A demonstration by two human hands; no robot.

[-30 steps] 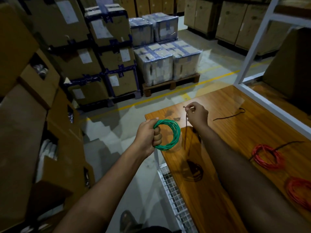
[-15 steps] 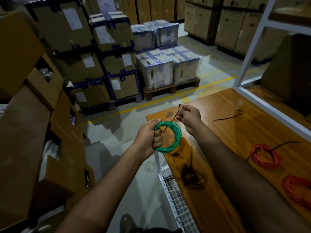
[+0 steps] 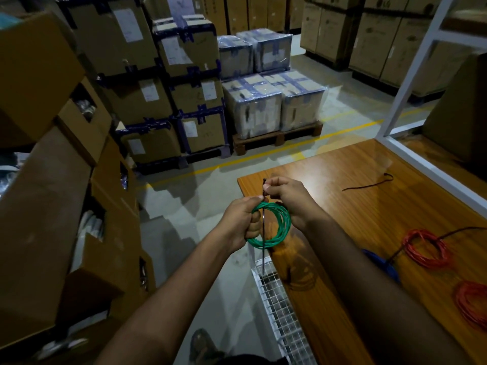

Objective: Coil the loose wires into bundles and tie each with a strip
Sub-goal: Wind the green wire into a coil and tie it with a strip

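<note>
**Green coil, orange-brown table**

The wire coil (image 3: 279,234) is bright green, crossed by a black strip (image 3: 263,248). The table (image 3: 342,164) shows orange-brown wood grain. On it lie two orange-red wire coils (image 3: 425,248) (image 3: 471,304), a blue wire (image 3: 382,264) and another black strip (image 3: 369,184). Brown cardboard boxes (image 3: 147,98) carry dark blue tape and white labels. A yellow line (image 3: 263,155) marks the grey floor.

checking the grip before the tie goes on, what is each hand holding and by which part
The left hand grips the green wire coil by its left side. The right hand pinches the black strip near its top end; the rest hangs down across the coil.
</note>
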